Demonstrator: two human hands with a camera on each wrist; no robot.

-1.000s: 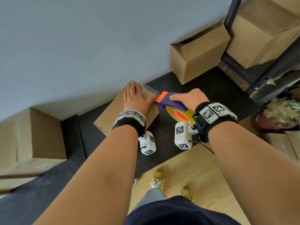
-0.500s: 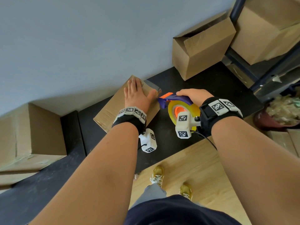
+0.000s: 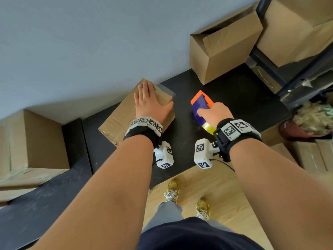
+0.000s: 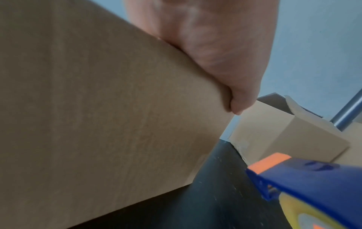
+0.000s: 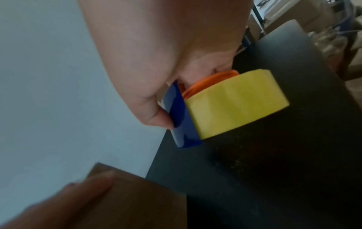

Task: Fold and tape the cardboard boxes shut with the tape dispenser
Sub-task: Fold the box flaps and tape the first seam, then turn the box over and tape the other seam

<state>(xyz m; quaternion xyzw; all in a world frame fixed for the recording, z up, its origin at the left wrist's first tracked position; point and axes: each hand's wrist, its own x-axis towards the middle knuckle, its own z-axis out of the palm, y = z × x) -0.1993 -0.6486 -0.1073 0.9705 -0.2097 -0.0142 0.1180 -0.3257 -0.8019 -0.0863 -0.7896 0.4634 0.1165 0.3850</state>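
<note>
Brown cardboard box (image 3: 124, 120) lies under the flat, spread left hand (image 3: 150, 103). The right hand (image 3: 214, 112) grips the blue-and-orange tape dispenser (image 3: 201, 103) just beside it; press the tape end down firmly.

Right hand (image 3: 214, 112) hides the tape dispenser (image 3: 202, 105) handle; wrist views blurred

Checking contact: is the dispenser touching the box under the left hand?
No: the dispenser is apart from the box, bare black table between them.

I saw a black table (image 3: 232, 91) against the wall carrying a closed cardboard box (image 3: 119, 121) and, farther right, an open box (image 3: 225, 51).
</note>
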